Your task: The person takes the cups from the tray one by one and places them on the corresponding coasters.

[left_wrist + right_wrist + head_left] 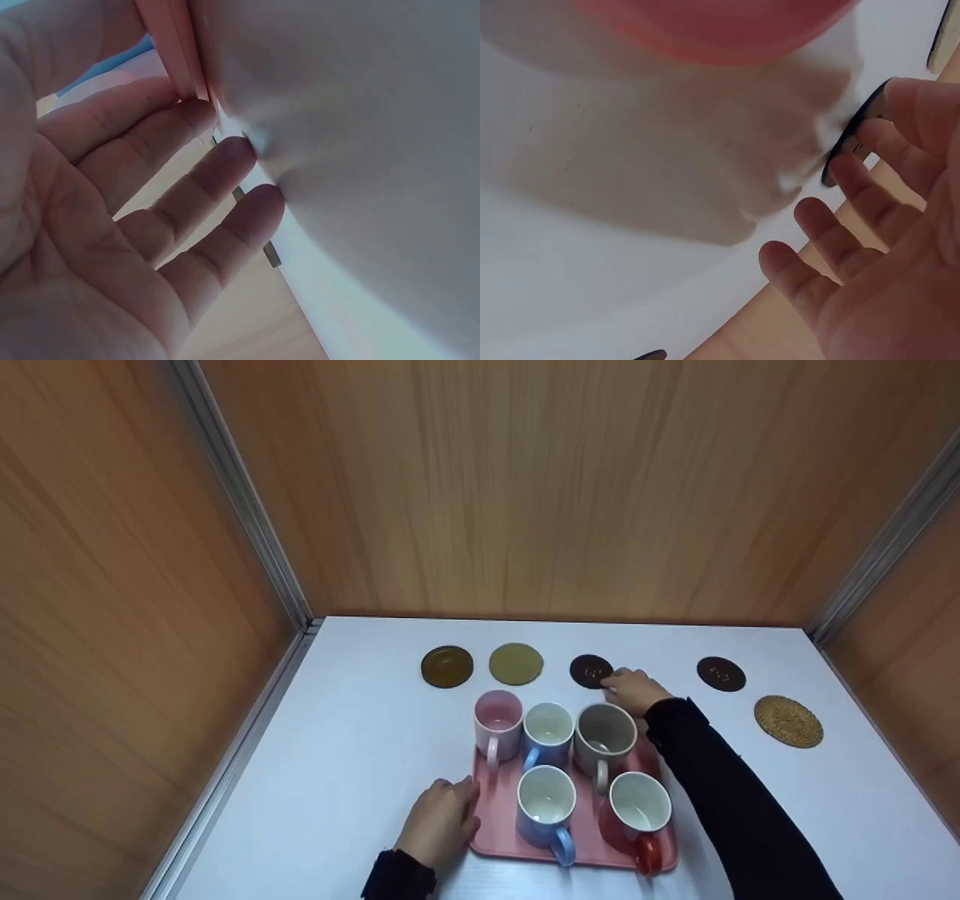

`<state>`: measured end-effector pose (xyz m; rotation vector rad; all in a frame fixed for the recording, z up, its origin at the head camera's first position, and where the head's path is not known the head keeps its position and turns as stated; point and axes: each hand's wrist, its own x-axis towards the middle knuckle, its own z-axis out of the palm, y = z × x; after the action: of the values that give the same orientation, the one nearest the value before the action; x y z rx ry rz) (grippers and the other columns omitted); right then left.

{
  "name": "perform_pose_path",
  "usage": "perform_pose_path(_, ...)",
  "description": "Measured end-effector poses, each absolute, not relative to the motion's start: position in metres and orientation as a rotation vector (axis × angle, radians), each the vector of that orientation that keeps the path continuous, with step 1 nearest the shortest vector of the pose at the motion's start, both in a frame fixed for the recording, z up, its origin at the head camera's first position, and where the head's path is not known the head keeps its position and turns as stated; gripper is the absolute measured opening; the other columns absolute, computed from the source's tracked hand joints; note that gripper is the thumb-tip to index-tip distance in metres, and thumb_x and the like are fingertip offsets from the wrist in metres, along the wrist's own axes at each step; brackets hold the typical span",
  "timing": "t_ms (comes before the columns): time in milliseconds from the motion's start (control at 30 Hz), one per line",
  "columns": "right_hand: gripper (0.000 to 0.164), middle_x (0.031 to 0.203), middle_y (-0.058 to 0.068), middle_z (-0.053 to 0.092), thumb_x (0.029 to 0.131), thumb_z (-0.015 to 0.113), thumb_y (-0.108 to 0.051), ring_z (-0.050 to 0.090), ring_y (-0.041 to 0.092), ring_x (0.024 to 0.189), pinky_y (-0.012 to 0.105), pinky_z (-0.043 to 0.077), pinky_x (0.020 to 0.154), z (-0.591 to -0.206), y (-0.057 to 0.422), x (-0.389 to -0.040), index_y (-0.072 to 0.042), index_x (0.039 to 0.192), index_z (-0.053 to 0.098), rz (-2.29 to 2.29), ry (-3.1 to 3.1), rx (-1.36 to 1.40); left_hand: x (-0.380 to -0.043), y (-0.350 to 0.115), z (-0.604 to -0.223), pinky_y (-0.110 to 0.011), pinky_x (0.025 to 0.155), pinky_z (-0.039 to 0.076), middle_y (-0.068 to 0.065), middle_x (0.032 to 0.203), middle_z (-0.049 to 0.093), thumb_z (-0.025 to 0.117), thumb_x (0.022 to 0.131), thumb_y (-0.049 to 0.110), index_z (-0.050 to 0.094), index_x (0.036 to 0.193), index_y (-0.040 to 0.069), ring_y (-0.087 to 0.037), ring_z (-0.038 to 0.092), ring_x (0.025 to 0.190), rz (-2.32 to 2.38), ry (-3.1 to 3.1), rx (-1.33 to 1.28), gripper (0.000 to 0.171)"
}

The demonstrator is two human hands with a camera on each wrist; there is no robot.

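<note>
Fingertips of my right hand (636, 691) touch the right edge of a dark round coaster (590, 670). In the right wrist view, the thumb and first fingers (885, 199) meet the dark coaster's edge (876, 105), while the other fingers reach out loosely. My left hand (441, 821) rests at the left rim of a pink tray (499, 840), thumb and fingertips against it. On the tray stand a pink mug (498, 718), a grey mug (604, 735), a red mug (639, 804) and two blue mugs (546, 810).
Left of the dark coaster lie a brown glossy coaster (447, 667) and an olive one (516, 664). To the right are another dark coaster (721, 673) and a woven straw coaster (788, 721). Wooden panels (525, 495) enclose the white table (322, 735) at back and sides.
</note>
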<state>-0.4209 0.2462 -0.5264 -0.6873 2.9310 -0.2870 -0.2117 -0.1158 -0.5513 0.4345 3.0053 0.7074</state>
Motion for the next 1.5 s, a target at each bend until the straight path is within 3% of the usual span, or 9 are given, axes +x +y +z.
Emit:
perform_pose_path(133, 0.027, 0.122, 0.027, 0.071, 0.105, 0.054, -0.011, 0.068, 0.050, 0.112, 0.064, 0.056, 0.096, -0.526, 0.243, -0.421, 0.004, 0.120, 0.070, -0.358, 2.900, -0.752, -0.212, -0.116, -0.552, -0.050, 0.090, 0.059, -0.012, 0.132, 0.076, 0.083, 0.089, 0.016, 0.074, 0.133, 0.007, -0.031, 0.070, 0.102, 0.716, 2.997, 0.416, 0.046)
perform_pose_path(367, 0.045, 0.141, 0.037, 0.062, 0.108, 0.048, -0.016, 0.056, 0.056, 0.136, 0.064, 0.043, 0.117, -0.528, 0.267, -0.422, 0.013, 0.140, 0.059, -0.424, 2.927, -0.569, -0.211, -0.115, -0.553, -0.050, 0.091, 0.059, -0.012, 0.134, 0.076, 0.083, 0.090, 0.018, 0.073, 0.135, 0.008, -0.032, 0.070, 0.103, 0.709, 2.994, 0.429, 0.048)
perform_pose_path(733, 0.059, 0.149, 0.048, 0.046, 0.107, 0.050, -0.021, 0.041, 0.064, 0.142, 0.068, 0.036, 0.121, -0.519, 0.368, -0.414, 0.021, 0.147, 0.044, -0.393, 2.916, -0.237, -0.210, -0.115, -0.549, -0.050, 0.092, 0.059, -0.012, 0.134, 0.076, 0.083, 0.089, 0.015, 0.074, 0.132, 0.007, -0.032, 0.071, 0.104, 0.673, 3.032, 0.448, 0.045)
perform_pose_path(933, 0.072, 0.156, 0.051, 0.029, 0.105, 0.048, -0.023, 0.031, 0.068, 0.145, 0.070, 0.032, 0.123, -0.526, 0.402, -0.397, 0.025, 0.154, 0.026, -0.466, 2.839, -0.090, -0.212, -0.110, -0.552, -0.050, 0.092, 0.059, -0.012, 0.135, 0.075, 0.083, 0.090, 0.016, 0.074, 0.134, 0.008, -0.031, 0.071, 0.104, 0.679, 3.013, 0.447, 0.047)
perform_pose_path(1167, 0.071, 0.161, 0.048, 0.026, 0.105, 0.043, -0.024, 0.025, 0.080, 0.137, 0.081, 0.030, 0.115, -0.531, 0.405, -0.378, 0.023, 0.156, 0.026, -0.374, 2.820, -0.021, -0.213, -0.109, -0.554, -0.049, 0.090, 0.059, -0.012, 0.131, 0.077, 0.082, 0.090, 0.016, 0.075, 0.132, 0.008, -0.030, 0.071, 0.102, 0.673, 3.025, 0.481, 0.043)
perform_pose_path(1500, 0.066, 0.165, 0.042, 0.025, 0.109, 0.039, -0.026, 0.027, 0.075, 0.141, 0.083, 0.033, 0.112, -0.536, 0.380, -0.375, 0.015, 0.159, 0.029, -0.331, 2.815, 0.007, -0.213, -0.109, -0.554, -0.051, 0.094, 0.059, -0.012, 0.135, 0.075, 0.082, 0.090, 0.016, 0.074, 0.133, 0.009, -0.031, 0.071, 0.107, 0.684, 2.986, 0.432, 0.044)
